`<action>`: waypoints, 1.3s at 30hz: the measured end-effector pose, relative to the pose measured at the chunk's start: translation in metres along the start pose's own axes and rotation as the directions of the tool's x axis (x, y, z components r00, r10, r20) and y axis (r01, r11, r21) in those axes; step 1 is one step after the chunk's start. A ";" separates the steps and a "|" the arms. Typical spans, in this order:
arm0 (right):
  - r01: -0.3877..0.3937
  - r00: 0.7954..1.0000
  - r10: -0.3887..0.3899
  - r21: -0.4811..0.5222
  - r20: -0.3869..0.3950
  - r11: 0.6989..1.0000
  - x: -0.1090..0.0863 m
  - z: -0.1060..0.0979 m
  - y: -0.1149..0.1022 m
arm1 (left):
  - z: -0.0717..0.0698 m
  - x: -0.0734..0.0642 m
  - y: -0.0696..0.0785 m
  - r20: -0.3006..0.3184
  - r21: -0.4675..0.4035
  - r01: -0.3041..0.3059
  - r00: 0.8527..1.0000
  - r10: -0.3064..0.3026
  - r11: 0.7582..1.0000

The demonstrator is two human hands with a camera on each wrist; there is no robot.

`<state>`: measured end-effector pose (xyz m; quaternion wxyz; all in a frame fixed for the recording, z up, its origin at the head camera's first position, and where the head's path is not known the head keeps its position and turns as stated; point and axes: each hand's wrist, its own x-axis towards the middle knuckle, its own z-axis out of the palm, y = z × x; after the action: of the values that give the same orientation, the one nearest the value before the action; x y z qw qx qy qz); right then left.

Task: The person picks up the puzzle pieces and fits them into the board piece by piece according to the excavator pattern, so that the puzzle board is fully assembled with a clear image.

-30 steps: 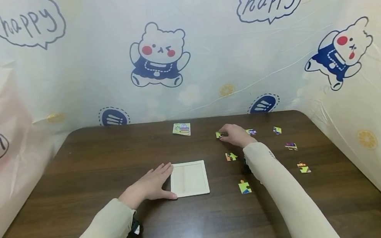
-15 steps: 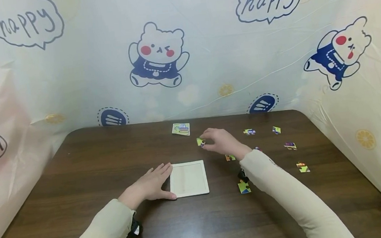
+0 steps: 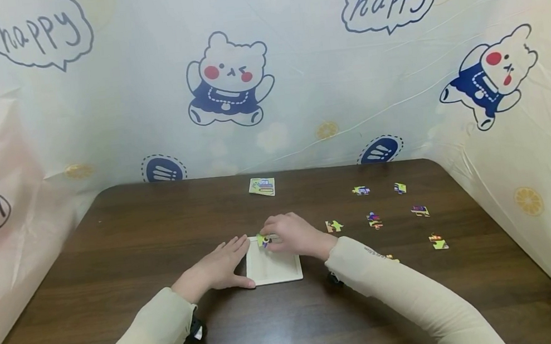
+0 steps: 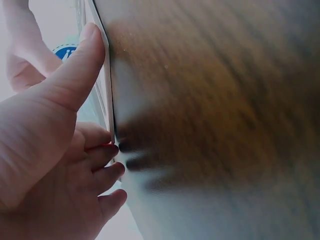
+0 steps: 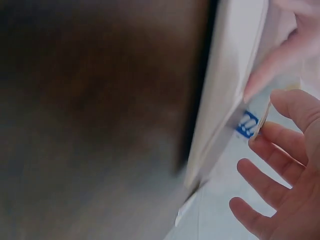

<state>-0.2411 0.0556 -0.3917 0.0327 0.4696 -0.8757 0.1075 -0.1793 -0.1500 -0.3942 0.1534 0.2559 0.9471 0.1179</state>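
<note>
In the head view my right hand (image 3: pixel 294 236) pinches a green jigsaw piece (image 3: pixel 264 240) over the top left part of a square white puzzle tray (image 3: pixel 277 270). From the right wrist view, the thin piece (image 5: pixel 263 120) stands tilted between thumb and fingertips, apart from the tray's surface. My left hand (image 3: pixel 217 268) rests against the tray's left side, thumb at the lower corner and fingers spread near the upper one. The left wrist view shows its thumb (image 4: pixel 82 70) along the tray's edge, with the fingertips close to the dark tabletop.
Loose jigsaw pieces lie to the right, among them an orange-green one (image 3: pixel 334 226), a purple one (image 3: pixel 419 211) and a blue one (image 3: pixel 360 190). My right sleeve partly covers another piece (image 3: pixel 392 258). A small picture card (image 3: pixel 262 187) lies behind the tray on the wooden table (image 3: pixel 160 223).
My right hand has picked up the green jigsaw piece from the back of the table and carried it left and nearer, over the tray. My left hand has stayed in place.
</note>
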 end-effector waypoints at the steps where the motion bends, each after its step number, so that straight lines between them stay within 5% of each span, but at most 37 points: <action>1: 0.009 1.000 -0.009 -0.017 0.007 1.000 0.001 0.002 -0.002 | 0.000 0.000 0.000 0.000 -0.001 -0.001 1.000 0.001 1.000; 11: -0.027 0.996 0.034 -0.081 0.083 0.996 0.010 0.015 -0.013 | 0.000 0.000 0.000 -0.009 0.008 -0.018 1.000 0.018 1.000; 21: -0.002 0.998 0.013 -0.183 0.057 0.983 0.014 0.017 -0.017 | 0.000 0.000 0.000 -0.015 0.012 -0.019 1.000 0.020 1.000; 39: -0.034 0.996 0.044 -0.116 0.081 0.993 0.018 0.016 -0.016 | -0.002 -0.001 0.003 -0.015 0.016 -0.001 1.000 0.001 1.000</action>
<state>-0.2367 0.0288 -0.4020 0.0207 0.4539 -0.8900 0.0381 -0.1781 -0.1483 -0.3916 0.1441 0.2568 0.9490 0.1125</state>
